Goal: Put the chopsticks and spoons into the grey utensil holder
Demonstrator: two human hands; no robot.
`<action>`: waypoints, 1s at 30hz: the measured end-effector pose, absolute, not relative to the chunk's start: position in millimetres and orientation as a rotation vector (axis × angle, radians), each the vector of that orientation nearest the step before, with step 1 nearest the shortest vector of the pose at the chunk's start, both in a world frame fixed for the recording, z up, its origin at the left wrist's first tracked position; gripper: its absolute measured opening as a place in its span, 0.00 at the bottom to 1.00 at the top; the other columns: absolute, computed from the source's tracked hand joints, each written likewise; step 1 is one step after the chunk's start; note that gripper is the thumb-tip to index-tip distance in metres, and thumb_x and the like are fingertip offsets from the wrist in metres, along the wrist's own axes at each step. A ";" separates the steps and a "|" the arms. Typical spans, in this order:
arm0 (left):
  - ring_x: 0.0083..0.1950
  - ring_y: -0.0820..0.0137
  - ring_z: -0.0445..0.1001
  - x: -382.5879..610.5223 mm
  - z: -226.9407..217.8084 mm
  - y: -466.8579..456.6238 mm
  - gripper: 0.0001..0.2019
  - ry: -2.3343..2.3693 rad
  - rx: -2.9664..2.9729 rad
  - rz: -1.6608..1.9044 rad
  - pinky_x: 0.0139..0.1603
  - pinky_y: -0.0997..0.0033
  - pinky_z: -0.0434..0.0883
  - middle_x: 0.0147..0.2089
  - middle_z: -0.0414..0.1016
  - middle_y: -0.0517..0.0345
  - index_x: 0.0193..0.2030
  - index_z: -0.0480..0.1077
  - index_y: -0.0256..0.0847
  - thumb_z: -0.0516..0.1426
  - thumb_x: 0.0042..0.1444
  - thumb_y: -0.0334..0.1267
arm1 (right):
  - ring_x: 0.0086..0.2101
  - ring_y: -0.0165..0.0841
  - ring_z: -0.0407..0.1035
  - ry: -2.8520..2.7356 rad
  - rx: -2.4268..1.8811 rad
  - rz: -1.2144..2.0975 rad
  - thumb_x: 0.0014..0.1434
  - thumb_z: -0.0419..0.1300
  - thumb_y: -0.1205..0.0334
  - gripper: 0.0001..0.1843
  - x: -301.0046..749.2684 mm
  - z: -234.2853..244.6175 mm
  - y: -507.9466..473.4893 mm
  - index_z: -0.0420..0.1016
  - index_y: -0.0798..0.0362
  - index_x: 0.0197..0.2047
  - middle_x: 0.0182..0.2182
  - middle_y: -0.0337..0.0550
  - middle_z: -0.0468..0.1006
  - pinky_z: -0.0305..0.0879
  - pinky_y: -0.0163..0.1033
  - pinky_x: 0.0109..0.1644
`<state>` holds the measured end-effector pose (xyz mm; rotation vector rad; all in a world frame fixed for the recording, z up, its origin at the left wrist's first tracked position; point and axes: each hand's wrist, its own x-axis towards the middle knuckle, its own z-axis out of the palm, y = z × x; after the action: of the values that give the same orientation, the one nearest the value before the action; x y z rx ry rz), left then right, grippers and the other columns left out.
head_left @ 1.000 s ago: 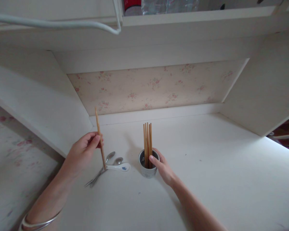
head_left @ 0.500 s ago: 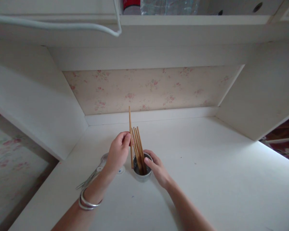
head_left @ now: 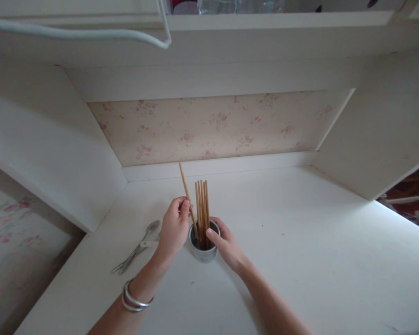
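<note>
My left hand [head_left: 177,223] pinches a single wooden chopstick [head_left: 184,181], which leans to the left with its lower end inside the mouth of a metal cup [head_left: 204,256]. Several more chopsticks [head_left: 201,204] stand close together in that cup, nearly upright. Around the cup's right side curls my right hand [head_left: 228,244], its thumb over the rim and against the bundle. Left of the cup, partly behind my left hand, lie metal spoons [head_left: 152,226] with their handles crossing, and a white piece [head_left: 148,244] whose kind I cannot make out.
The white countertop [head_left: 300,279] spreads out on both sides. White panels [head_left: 49,149] rise left and right, and a floral-papered wall [head_left: 216,130] closes the back. Overhead runs a shelf edge [head_left: 265,21], with a white cable [head_left: 91,33] hanging at upper left.
The held chopstick was upright just outside the cup's left rim; now it tilts left with its lower end inside. The bundle stands straighter, and the view has shifted slightly.
</note>
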<state>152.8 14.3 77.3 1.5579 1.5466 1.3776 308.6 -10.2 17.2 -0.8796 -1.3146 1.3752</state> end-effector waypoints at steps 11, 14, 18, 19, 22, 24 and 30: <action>0.45 0.63 0.74 154.6 41.1 -2.2 0.15 1.553 1.602 1.231 0.46 0.63 0.69 0.42 0.75 0.50 0.41 0.69 0.39 0.51 0.61 0.49 | 0.48 0.41 0.69 -1.370 -0.905 1.347 0.59 0.60 0.47 0.23 308.5 15.2 -9.2 0.70 0.52 0.53 0.47 0.46 0.77 0.63 0.46 0.54; 0.47 0.64 0.73 153.6 39.9 -6.4 0.15 1.506 1.534 1.216 0.49 0.64 0.69 0.45 0.75 0.50 0.42 0.69 0.39 0.52 0.60 0.49 | 0.49 0.41 0.69 -1.370 -0.893 1.346 0.59 0.60 0.48 0.22 308.0 15.9 -10.3 0.69 0.51 0.52 0.47 0.46 0.77 0.62 0.46 0.55; 0.53 0.63 0.72 155.3 38.2 -16.0 0.19 1.373 1.362 1.235 0.55 0.63 0.67 0.51 0.74 0.50 0.49 0.68 0.39 0.53 0.60 0.51 | 0.49 0.40 0.68 -1.374 -0.898 1.331 0.59 0.60 0.48 0.22 307.3 16.2 -11.0 0.69 0.51 0.53 0.48 0.45 0.76 0.62 0.46 0.55; 0.56 0.63 0.70 155.9 37.4 -19.5 0.20 1.310 1.313 1.244 0.57 0.63 0.65 0.54 0.72 0.49 0.51 0.67 0.40 0.52 0.60 0.52 | 0.49 0.40 0.68 -1.372 -0.899 1.328 0.59 0.60 0.48 0.22 307.1 15.6 -10.9 0.69 0.51 0.53 0.48 0.45 0.76 0.62 0.46 0.55; 0.64 0.61 0.63 155.9 33.2 -29.9 0.25 1.043 1.188 1.231 0.64 0.61 0.59 0.63 0.65 0.49 0.60 0.61 0.42 0.53 0.60 0.51 | 0.48 0.40 0.69 -1.353 -0.904 1.311 0.59 0.60 0.48 0.23 306.3 12.2 -10.4 0.68 0.51 0.52 0.47 0.46 0.76 0.62 0.46 0.54; 0.67 0.58 0.59 153.5 28.7 -34.6 0.30 0.853 1.130 1.193 0.67 0.59 0.56 0.66 0.61 0.48 0.64 0.56 0.42 0.56 0.58 0.50 | 0.47 0.40 0.69 -1.336 -0.907 1.299 0.58 0.61 0.47 0.24 305.8 9.3 -10.2 0.67 0.51 0.52 0.46 0.46 0.76 0.63 0.45 0.53; 0.68 0.55 0.56 147.4 16.5 -34.6 0.49 0.680 1.174 1.114 0.68 0.55 0.54 0.68 0.58 0.47 0.67 0.48 0.47 0.70 0.42 0.37 | 0.46 0.40 0.68 -1.323 -0.871 1.295 0.56 0.62 0.45 0.26 305.5 2.6 -12.1 0.66 0.51 0.53 0.45 0.45 0.75 0.63 0.44 0.51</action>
<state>147.4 -34.6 16.5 1.1745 0.6804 1.1141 305.5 -12.1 2.6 -0.8712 -1.3230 1.2946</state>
